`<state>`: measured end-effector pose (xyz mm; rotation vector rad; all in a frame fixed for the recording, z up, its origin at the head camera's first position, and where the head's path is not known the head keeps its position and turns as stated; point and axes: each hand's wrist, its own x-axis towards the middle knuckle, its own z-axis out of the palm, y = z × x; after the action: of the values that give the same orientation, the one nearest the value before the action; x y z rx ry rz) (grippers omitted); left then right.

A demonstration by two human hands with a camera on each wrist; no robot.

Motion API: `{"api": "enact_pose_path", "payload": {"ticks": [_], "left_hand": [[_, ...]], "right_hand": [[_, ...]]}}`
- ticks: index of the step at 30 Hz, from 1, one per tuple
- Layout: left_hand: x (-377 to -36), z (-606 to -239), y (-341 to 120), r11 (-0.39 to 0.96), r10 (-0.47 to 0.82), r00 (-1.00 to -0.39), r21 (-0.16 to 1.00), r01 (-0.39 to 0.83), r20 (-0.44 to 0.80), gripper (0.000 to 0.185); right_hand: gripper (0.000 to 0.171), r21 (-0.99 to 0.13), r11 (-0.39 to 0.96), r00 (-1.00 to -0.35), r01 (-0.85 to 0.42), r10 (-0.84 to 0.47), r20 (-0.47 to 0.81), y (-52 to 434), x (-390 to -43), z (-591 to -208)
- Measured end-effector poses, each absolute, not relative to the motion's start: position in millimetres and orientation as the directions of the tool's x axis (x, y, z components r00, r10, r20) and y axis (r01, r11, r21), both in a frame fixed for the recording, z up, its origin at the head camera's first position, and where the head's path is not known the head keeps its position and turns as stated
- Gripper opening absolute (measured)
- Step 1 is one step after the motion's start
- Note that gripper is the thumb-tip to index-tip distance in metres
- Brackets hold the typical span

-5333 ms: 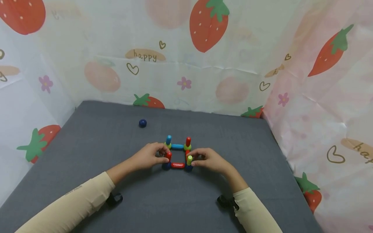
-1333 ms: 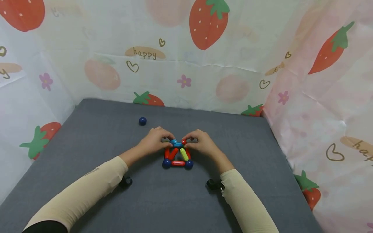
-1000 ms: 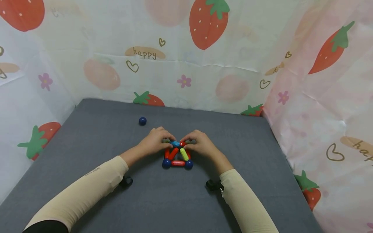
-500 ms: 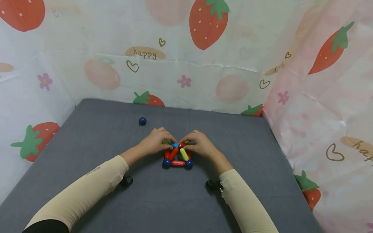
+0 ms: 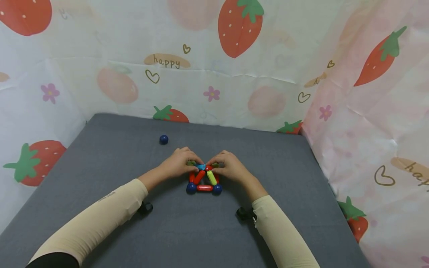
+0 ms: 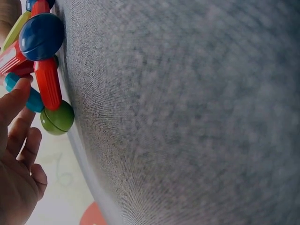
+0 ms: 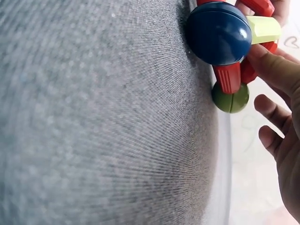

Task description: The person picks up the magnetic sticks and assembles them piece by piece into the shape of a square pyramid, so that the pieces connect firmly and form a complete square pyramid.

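In the head view a frame of magnetic rods and balls lies between both hands. Two dark blue balls mark its near corners, joined by a red rod. Green balls sit at the far corners, partly hidden by fingers. My left hand pinches a light blue rod leaning inward from the far left. From the far right leans another red rod, pinched by my right hand. A slanted red rod and a yellow-green rod rise from the near balls; the four upper ends come close together.
A loose dark blue ball lies behind the frame to the left. Grey cloth covers the table, with a strawberry-print curtain at its back and sides. Black wrist-worn devices hang under both forearms.
Earlier the four rods stood upright at the corners, with my hands at the near ones. Now they lean inward; my hands have moved to the far rods and brought their tips together. Lately almost still.
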<state>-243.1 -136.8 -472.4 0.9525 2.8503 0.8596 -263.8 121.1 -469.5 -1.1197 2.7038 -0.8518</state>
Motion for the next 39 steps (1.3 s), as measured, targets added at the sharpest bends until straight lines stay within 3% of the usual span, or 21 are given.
{"api": "enact_pose_path", "payload": {"ticks": [11, 24, 39], "left_hand": [[-244.9, -476.8, -136.4, 0.664, 0.558, -0.816, 0.509, 0.548, 0.15, 0.022], [-240.6, -474.1, -133.5, 0.685, 0.526, -0.842, 0.526, 0.504, 0.122, 0.021], [-240.5, -474.3, -133.1, 0.692, 0.512, -0.852, 0.537, 0.483, 0.107, 0.02]], "right_hand": [[0.023, -0.536, 0.59, -0.749, -0.604, -0.649, 0.129, 126.4, -259.0, -467.4], [0.032, -0.667, 0.627, -0.871, -0.402, -0.486, 0.068, 154.7, -223.5, -459.9], [0.03, -0.792, 0.564, -0.886, -0.232, -0.459, -0.068, 159.5, -196.7, -485.6]]}}
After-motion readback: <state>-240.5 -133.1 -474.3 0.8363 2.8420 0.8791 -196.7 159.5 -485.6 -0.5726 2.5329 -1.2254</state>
